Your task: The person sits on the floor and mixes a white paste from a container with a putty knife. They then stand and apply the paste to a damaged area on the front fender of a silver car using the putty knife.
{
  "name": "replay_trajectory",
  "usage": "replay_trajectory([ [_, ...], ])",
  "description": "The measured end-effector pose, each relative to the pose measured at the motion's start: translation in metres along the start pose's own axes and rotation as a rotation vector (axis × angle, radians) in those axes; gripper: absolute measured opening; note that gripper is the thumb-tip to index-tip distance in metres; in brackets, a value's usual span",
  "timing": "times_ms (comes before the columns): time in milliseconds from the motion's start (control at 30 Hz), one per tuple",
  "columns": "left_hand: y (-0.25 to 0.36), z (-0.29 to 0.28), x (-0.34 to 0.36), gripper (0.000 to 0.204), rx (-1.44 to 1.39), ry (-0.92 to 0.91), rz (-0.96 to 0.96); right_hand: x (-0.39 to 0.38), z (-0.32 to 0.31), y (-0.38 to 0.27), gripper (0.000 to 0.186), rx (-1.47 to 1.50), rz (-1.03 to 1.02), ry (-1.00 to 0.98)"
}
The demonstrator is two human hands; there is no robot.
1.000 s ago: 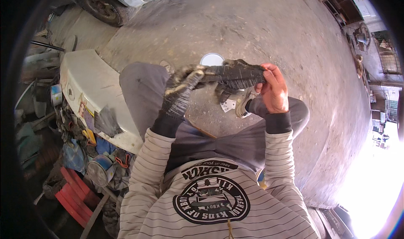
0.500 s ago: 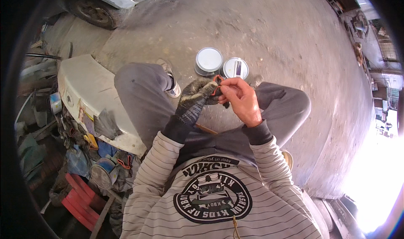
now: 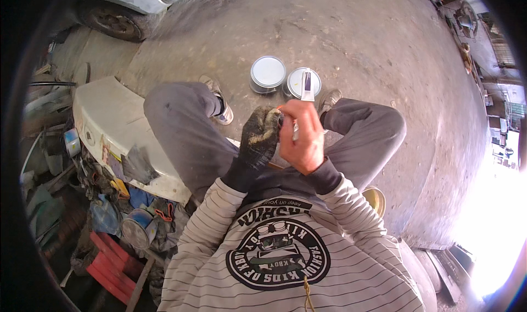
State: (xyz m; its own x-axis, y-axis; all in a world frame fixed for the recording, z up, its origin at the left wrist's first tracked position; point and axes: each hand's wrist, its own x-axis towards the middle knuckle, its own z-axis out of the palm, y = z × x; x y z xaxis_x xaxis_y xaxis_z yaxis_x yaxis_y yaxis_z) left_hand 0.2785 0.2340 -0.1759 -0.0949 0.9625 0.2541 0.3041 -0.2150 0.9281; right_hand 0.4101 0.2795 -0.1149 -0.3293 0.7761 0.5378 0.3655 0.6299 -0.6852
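Note:
My left hand (image 3: 260, 135), in a worn dark glove with yellowish stains, is closed in front of my lap. A small part of an orange-edged dark piece (image 3: 279, 108) shows at its fingertips. My bare right hand (image 3: 303, 139) is closed right beside it, slightly blurred. Something small and white (image 3: 296, 129) shows between its fingers, too little to name. A white tube with a dark label (image 3: 308, 85) appears just above the right knuckles, over the lid of a can (image 3: 295, 81); I cannot tell whether it lies there or is gripped.
Another lidded can (image 3: 268, 73) stands beside the first, between my feet. At left lies a pale car body panel (image 3: 104, 106), with cluttered scrap, a blue-banded can (image 3: 137, 228) and red pieces (image 3: 112, 265). A car wheel (image 3: 112, 21) is at far left. Behind my right arm is a yellowish can (image 3: 374, 200).
My hands have closed more tightly together and come slightly nearer my body. Most of the orange-edged piece is now hidden. More of the tube shows above my right hand.

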Motion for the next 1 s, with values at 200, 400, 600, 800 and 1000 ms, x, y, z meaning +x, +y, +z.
replay_trajectory([
  [200,0.016,0.000,0.003,0.014,-0.081,0.089,-0.165,-0.018,0.000,0.004,0.029,-0.142,-0.004,-0.205],
  [400,0.017,0.012,-0.006,0.008,0.298,0.124,-0.002,-0.030,-0.012,0.052,0.026,-0.377,0.323,-1.011],
  [600,0.010,0.035,-0.042,0.019,0.589,0.007,0.310,-0.013,-0.005,0.086,0.025,0.754,0.856,-0.173],
  [800,0.026,0.032,-0.028,0.016,0.449,-0.081,0.173,-0.018,0.006,0.079,0.029,0.642,0.619,-0.206],
  [1000,0.025,0.037,-0.036,0.019,0.476,-0.083,0.264,-0.015,0.011,0.096,0.040,0.766,0.909,-0.536],
])
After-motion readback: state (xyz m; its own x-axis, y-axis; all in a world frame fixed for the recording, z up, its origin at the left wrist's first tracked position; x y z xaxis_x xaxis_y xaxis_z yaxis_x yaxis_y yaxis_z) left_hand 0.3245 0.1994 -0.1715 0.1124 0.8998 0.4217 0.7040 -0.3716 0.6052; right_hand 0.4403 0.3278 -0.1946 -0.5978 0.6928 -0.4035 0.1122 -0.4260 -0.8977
